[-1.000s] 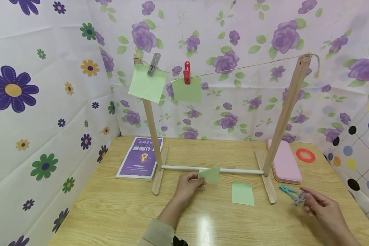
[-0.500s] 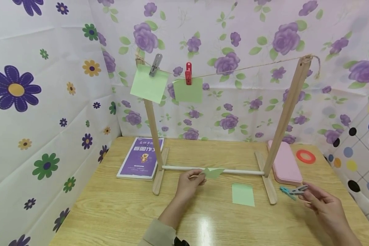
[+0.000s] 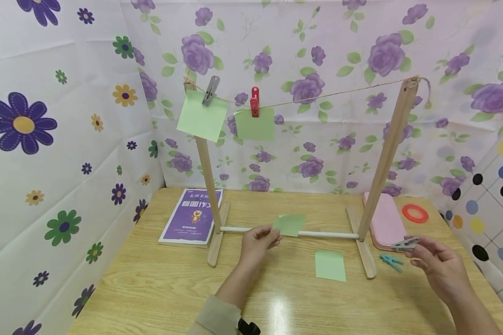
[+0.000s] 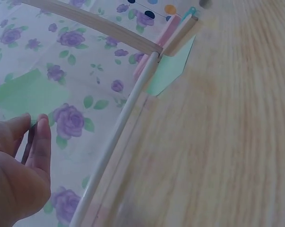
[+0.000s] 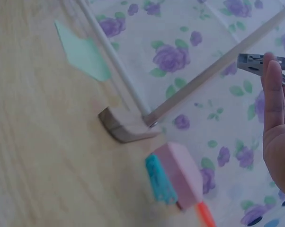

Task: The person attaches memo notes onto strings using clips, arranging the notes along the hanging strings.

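My left hand (image 3: 257, 246) pinches a green sticky note (image 3: 291, 225) by its left edge, held up just in front of the white crossbar; the left wrist view shows the same note (image 4: 31, 94) between thumb and fingers. On the right, my right hand (image 3: 442, 267) pinches a grey clothespin (image 3: 404, 244) above the table, also plain in the right wrist view (image 5: 253, 62). A second green note (image 3: 330, 265) lies on the table between the hands. Beside the right hand rests a blue clothespin (image 3: 391, 263).
A wooden frame (image 3: 390, 158) carries a twine line (image 3: 327, 96). From it hang two green notes, under a grey clothespin (image 3: 211, 90) and a red clothespin (image 3: 254, 102). A purple book (image 3: 189, 217), a pink case (image 3: 386, 221) and a red ring (image 3: 415, 213) lie around the frame.
The right hand has raised the grey clothespin off the table, away from the blue one. The left hand's note has lifted slightly and tilted to face forward.
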A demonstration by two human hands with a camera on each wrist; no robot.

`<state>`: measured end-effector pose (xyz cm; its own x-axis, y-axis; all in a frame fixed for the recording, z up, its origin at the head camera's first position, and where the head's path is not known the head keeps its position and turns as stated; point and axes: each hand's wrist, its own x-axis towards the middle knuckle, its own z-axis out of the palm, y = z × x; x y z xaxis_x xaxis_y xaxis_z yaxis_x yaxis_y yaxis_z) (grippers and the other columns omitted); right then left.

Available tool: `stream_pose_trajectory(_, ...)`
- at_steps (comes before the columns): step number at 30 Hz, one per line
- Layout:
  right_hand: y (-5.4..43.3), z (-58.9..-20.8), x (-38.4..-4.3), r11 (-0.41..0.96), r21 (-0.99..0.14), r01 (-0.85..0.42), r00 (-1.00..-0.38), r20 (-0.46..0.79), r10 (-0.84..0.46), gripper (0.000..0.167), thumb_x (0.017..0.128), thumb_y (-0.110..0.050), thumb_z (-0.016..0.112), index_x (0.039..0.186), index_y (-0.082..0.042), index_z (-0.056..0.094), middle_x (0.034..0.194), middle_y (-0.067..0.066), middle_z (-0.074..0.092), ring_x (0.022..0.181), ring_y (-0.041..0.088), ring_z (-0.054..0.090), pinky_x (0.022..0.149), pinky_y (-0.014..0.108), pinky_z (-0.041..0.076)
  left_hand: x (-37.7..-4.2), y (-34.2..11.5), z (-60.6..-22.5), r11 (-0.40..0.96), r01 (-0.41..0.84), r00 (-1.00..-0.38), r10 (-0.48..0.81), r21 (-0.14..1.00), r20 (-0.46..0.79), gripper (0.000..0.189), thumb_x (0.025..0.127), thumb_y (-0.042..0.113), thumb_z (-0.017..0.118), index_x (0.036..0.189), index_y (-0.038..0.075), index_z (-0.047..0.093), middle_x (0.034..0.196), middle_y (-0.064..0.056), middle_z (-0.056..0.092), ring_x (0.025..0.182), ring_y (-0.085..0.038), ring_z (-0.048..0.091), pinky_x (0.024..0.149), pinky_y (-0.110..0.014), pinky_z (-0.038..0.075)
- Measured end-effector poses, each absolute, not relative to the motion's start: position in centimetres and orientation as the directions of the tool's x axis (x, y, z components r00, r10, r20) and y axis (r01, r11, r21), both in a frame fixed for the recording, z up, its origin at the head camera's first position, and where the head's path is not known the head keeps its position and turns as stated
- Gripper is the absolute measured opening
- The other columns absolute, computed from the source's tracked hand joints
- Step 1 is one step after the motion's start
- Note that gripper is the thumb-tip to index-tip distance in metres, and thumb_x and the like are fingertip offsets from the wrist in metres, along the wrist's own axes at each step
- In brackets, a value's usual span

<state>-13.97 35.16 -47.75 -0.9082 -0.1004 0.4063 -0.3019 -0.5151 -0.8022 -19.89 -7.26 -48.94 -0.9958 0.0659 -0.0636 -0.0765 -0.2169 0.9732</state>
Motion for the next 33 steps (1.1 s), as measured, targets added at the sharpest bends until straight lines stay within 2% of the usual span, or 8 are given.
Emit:
stream_pose_trajectory(4, 34.3, -45.7, -14.5, -0.529, -0.770, -0.357, -0.891, 0.451, -0.055, 0.038, 0.097, 0.025, 0.039, 0.117, 0.009, 0.067, 0.107, 0.015, 0.072, 0.089, 0.021, 0.073, 0.075, 0.026, 0.064, -20.2, -7.1, -48.1, -0.251, -0.059, -0.998, 0.028, 0.966, -0.054, 0.027, 0.092, 0.009, 0.076, 0.113, -0.007, 0.069, 0.103, -0.021, 0.071, 0.094, -0.028, 0.074, 0.085, -0.030, 0.063)
stream_pose_trajectory(6, 33.9, -44.5, -14.7, -0.494, -0.777, -0.390, -0.881, 0.470, -0.043, 0.038, 0.094, 0.029, 0.041, 0.115, 0.010, 0.067, 0.103, 0.015, 0.072, 0.087, 0.020, 0.073, 0.074, 0.026, 0.064, -20.3, -7.0, -47.6, -0.266, -0.044, -0.999, -0.005, 0.963, -0.047, 0.029, 0.091, 0.008, 0.077, 0.113, -0.009, 0.068, 0.100, -0.019, 0.072, 0.091, -0.026, 0.075, 0.085, -0.029, 0.063)
stream_pose_trajectory(10, 33.2, -42.0, -15.3, -0.448, -0.781, -0.435, -0.851, 0.519, -0.080, 0.038, 0.091, 0.033, 0.042, 0.113, 0.011, 0.066, 0.103, 0.015, 0.072, 0.088, 0.019, 0.073, 0.075, 0.027, 0.063, -20.6, -6.9, -46.7, -0.278, -0.001, -0.997, -0.075, 0.961, -0.023, 0.029, 0.090, 0.009, 0.078, 0.111, -0.010, 0.069, 0.095, -0.014, 0.075, 0.087, -0.020, 0.075, 0.084, -0.029, 0.063)
stream_pose_trajectory(13, 32.6, -40.2, -15.8, -0.425, -0.779, -0.460, -0.827, 0.551, -0.116, 0.036, 0.091, 0.033, 0.042, 0.112, 0.013, 0.064, 0.106, 0.015, 0.073, 0.090, 0.020, 0.074, 0.077, 0.028, 0.063, -20.9, -7.0, -46.2, -0.265, 0.016, -0.996, -0.090, 0.964, -0.008, 0.028, 0.094, 0.009, 0.074, 0.114, -0.010, 0.068, 0.099, -0.016, 0.074, 0.091, -0.020, 0.075, 0.087, -0.027, 0.061)
stream_pose_trajectory(16, 31.9, -38.8, -16.3, -0.436, -0.771, -0.464, -0.812, 0.567, -0.137, 0.034, 0.092, 0.031, 0.042, 0.113, 0.013, 0.062, 0.108, 0.016, 0.072, 0.090, 0.021, 0.074, 0.077, 0.028, 0.063, -21.2, -7.0, -45.7, -0.260, 0.031, -0.996, -0.083, 0.965, 0.010, 0.032, 0.098, 0.005, 0.067, 0.124, -0.012, 0.062, 0.109, -0.019, 0.072, 0.099, -0.022, 0.074, 0.091, -0.026, 0.059)
stream_pose_trajectory(20, 31.1, -37.0, -17.1, -0.527, -0.732, -0.431, -0.786, 0.592, -0.179, 0.034, 0.094, 0.029, 0.041, 0.117, 0.014, 0.060, 0.108, 0.018, 0.069, 0.089, 0.025, 0.073, 0.081, 0.030, 0.063, -21.7, -6.7, -44.9, -0.268, 0.042, -0.995, -0.099, 0.963, 0.016, 0.037, 0.100, 0.004, 0.064, 0.133, -0.012, 0.056, 0.114, -0.021, 0.069, 0.101, -0.023, 0.073, 0.092, -0.025, 0.059)
stream_pose_trajectory(27, 28.7, -33.4, -18.0, -0.629, -0.662, -0.407, -0.745, 0.640, -0.191, 0.028, 0.094, 0.027, 0.043, 0.116, 0.021, 0.060, 0.104, 0.025, 0.069, 0.084, 0.028, 0.073, 0.077, 0.031, 0.064, -22.6, -6.4, -43.3, -0.312, 0.049, -0.986, -0.167, 0.949, -0.004, 0.025, 0.093, 0.006, 0.074, 0.115, -0.006, 0.069, 0.101, -0.016, 0.073, 0.088, -0.019, 0.075, 0.086, -0.028, 0.062)
stream_pose_trajectory(33, 26.7, -29.9, -18.5, -0.672, -0.628, -0.393, -0.701, 0.677, -0.223, 0.025, 0.094, 0.025, 0.048, 0.116, 0.023, 0.060, 0.106, 0.027, 0.069, 0.086, 0.029, 0.072, 0.077, 0.031, 0.064, -23.4, -6.3, -41.7, -0.367, 0.086, -0.979, -0.205, 0.926, 0.009, 0.021, 0.091, 0.010, 0.078, 0.108, -0.001, 0.073, 0.101, -0.016, 0.073, 0.086, -0.019, 0.075, 0.085, -0.030, 0.063)
